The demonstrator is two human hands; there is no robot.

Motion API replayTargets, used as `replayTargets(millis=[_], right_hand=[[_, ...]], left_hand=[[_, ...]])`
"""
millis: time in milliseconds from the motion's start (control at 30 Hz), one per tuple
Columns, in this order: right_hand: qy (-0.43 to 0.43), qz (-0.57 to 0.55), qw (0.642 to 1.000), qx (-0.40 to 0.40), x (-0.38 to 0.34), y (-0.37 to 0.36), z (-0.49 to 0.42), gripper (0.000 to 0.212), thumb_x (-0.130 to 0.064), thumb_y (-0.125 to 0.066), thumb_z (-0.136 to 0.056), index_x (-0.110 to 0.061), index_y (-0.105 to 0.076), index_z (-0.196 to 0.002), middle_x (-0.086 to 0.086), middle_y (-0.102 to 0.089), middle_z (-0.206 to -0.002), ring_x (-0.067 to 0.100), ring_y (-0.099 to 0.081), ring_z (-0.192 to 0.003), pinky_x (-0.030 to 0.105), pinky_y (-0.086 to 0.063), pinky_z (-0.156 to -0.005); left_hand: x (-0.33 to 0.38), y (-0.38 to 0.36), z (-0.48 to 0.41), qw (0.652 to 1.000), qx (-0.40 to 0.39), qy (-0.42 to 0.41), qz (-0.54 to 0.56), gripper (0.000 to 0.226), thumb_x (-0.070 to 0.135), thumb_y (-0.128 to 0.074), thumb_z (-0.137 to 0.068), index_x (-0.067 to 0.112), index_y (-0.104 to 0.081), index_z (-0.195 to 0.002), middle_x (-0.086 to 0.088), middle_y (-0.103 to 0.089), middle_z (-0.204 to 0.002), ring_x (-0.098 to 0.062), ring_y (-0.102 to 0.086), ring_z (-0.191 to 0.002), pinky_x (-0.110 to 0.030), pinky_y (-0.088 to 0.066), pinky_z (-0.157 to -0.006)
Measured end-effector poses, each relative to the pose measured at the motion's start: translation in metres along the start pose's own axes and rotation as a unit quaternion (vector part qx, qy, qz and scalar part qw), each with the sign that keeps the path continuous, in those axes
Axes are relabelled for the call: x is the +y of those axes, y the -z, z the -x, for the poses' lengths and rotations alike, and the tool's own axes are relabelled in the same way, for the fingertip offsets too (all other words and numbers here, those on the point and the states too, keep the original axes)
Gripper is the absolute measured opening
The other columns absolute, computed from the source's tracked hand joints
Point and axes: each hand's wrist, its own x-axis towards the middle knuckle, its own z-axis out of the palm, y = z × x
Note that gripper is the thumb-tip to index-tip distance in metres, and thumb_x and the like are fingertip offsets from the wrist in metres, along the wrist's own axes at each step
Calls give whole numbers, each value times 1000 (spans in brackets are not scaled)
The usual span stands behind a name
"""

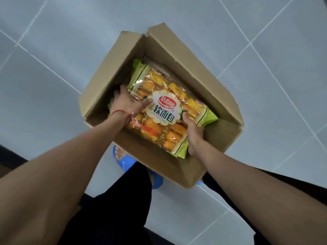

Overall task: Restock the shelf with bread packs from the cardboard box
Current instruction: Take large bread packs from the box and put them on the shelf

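Observation:
An open cardboard box [178, 55] stands on the tiled floor below me, its flaps spread outward. A large clear bread pack [169, 96] with green ends and a white scalloped label lies slanted across the box's opening. My left hand [126, 103], with a red string on the wrist, grips the pack's left side, thumb on the label. My right hand [192, 133] holds the pack's near right edge from below. What lies under the pack inside the box is mostly hidden.
Pale grey floor tiles [70, 41] surround the box. My dark trouser legs and blue slippers [127, 162] stand right against the box's near side. A dark strip [10, 158] runs along the left edge.

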Motion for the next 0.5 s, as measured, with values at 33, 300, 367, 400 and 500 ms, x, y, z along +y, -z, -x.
replayTargets(millis=[33, 300, 367, 400, 500], right_hand=[[8, 0, 1000, 4, 2, 1, -2, 114, -62, -88, -55, -25, -33, -149, 11, -61, -134, 33, -68, -109, 51, -59, -87], [0, 29, 998, -60, 6, 39, 4, 82, -31, -86, -81, -27, -36, -146, 6, -69, -120, 22, -71, -92, 32, -54, -62], [-5, 31, 997, -70, 6, 45, 4, 80, -33, -88, -78, -26, -41, -143, 7, -72, -114, 25, -75, -91, 37, -60, -64], [-13, 29, 997, -73, 5, 47, 4, 81, -34, -90, -76, -24, -42, -141, 8, -74, -112, 27, -76, -89, 41, -62, -65], [-28, 35, 996, -81, 5, 48, -2, 82, -44, -92, -70, -22, -51, -137, 9, -77, -108, 29, -78, -86, 46, -63, -68]], left_hand=[[2, 0, -1, 1000, 1, 5, 4, 101, 65, -80, -63, 26, -32, -143, -7, -46, -143, -33, -47, -130, -51, -44, -103], [17, 9, 25, 999, 16, 23, 20, 80, 54, -77, -77, 24, -38, -140, -1, -61, -128, -25, -63, -109, -34, -48, -75], [17, 11, 34, 999, 13, 31, 17, 79, 54, -75, -78, 24, -37, -140, 0, -62, -126, -25, -64, -106, -33, -47, -72], [16, 11, 36, 999, 12, 37, 22, 78, 54, -75, -78, 25, -37, -139, -1, -63, -125, -24, -64, -103, -34, -48, -72], [12, 8, 34, 996, 0, 62, 62, 76, 50, -78, -77, 24, -38, -137, -2, -63, -123, -21, -65, -93, -33, -49, -67]])
